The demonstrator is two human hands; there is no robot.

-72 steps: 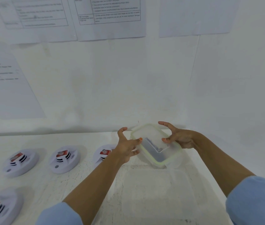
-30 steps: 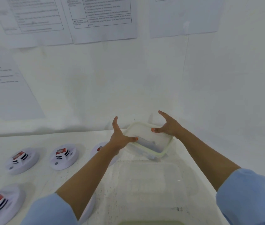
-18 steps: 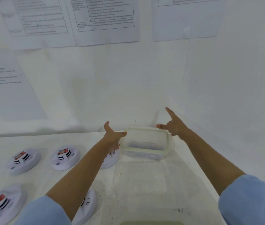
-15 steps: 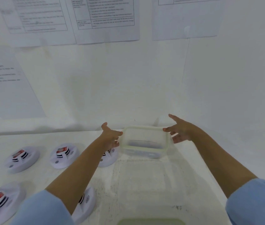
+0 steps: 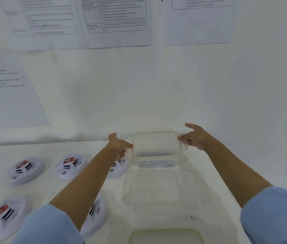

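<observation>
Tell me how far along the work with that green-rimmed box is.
Done: the green-rimmed box stands on the table by the wall, something dark inside. In hand: the left hand and right hand touch its two sides. Likely left: five smoke detectors lie loose on the table's left.

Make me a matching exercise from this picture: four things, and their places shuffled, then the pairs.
1 left hand
2 right hand
3 smoke detectors
4 paper sheets

A on the wall
B at the clear container's right side
C on the table, left of the container
D at the container's left side

Pairs: 1-D, 2-B, 3-C, 4-A
</observation>
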